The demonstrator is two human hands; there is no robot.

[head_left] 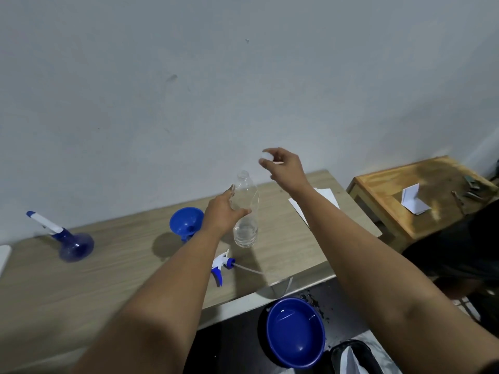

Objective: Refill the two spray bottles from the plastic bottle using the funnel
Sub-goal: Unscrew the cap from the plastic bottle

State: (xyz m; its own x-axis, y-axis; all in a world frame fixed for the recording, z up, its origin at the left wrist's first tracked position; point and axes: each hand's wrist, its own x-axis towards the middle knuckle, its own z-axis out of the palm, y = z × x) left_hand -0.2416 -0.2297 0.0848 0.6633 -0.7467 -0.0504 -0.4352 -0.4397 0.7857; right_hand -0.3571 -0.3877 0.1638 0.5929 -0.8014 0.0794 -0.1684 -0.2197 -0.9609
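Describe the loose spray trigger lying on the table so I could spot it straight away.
Start at the long pale wooden table against the grey wall. Near its front edge, just in front of the clear plastic bottle that the left hand holds, lies the white and blue spray trigger head on its side. Unlike the round blue spray bottle far left, it has no bottle, only a thin tube trailing right.

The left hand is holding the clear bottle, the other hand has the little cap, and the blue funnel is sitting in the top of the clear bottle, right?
Not quite. The head view shows the blue funnel on the table behind the left hand, not in the clear bottle, whose mouth is open and bare. The rest is right: the left hand holds the bottle, and the right hand pinches the cap.
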